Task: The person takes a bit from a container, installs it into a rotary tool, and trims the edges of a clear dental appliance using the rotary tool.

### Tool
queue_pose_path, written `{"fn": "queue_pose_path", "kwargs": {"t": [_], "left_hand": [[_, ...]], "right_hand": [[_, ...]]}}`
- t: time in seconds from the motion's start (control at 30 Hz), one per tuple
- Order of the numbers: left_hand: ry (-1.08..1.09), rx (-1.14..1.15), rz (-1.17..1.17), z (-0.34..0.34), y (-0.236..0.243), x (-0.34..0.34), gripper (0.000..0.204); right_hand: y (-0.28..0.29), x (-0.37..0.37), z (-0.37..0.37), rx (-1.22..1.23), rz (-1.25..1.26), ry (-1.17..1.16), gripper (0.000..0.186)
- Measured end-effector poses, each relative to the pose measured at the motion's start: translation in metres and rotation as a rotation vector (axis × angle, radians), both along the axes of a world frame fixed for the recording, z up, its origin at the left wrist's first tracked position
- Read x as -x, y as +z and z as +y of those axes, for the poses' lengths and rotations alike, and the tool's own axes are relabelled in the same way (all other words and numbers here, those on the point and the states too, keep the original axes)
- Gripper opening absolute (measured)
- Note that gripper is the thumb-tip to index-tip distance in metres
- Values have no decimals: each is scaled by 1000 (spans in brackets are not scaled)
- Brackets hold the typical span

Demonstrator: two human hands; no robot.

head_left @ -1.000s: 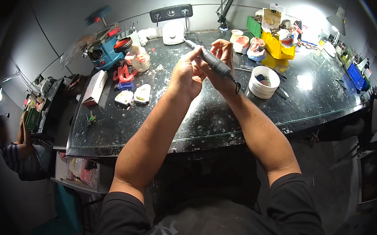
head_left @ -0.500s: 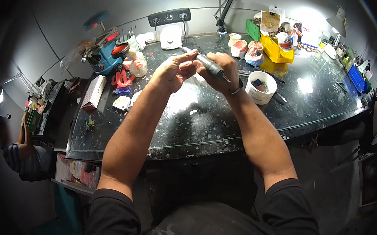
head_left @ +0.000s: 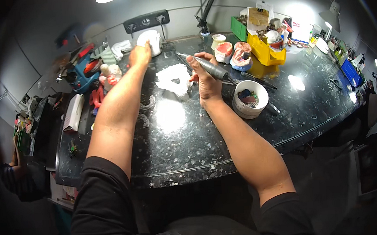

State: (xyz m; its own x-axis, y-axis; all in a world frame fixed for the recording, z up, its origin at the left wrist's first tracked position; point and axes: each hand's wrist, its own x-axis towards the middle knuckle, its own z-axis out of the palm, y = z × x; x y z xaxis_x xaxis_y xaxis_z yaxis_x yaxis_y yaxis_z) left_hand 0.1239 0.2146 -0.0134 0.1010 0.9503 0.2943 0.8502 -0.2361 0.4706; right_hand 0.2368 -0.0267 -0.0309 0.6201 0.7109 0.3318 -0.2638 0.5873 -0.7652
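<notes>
Rotary tool (head_left: 215, 69) stays gripped in the right hand (head_left: 207, 85) above the tabletop (head_left: 194, 139), while the left hand (head_left: 139, 56) has moved away onto the white box (head_left: 155, 42) behind, its hold unclear, leaving one hand alone steadying the tool.

Hands (head_left: 208, 82) at grey handpiece (head_left: 213, 69) and white box (head_left: 155, 42)

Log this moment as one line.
left hand: at white control box | right hand: holding grey rotary handpiece | nearby: white tub

L hand (head_left: 141, 55) now @ wht box (head_left: 152, 42).
</notes>
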Motion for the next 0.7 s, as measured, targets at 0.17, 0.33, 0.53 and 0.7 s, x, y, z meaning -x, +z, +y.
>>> {"fn": "queue_pose_path", "kwargs": {"t": [0.17,0.33,0.53,0.7], "left_hand": [[16,-74,102,35,-3,-6,58],[-71,-87,155,38,-4,-28,56],[-190,-626,155,53,-28,-3,31],[-151,-489,389,12,-7,-11,44]], "right_hand": [[2,-9,0,80,57,5,25],[1,-22,1,1,-10,58,32],[-2,-10,2,-20,-101,58,32],[-3,-16,-2,31,-104,19,33]]}}
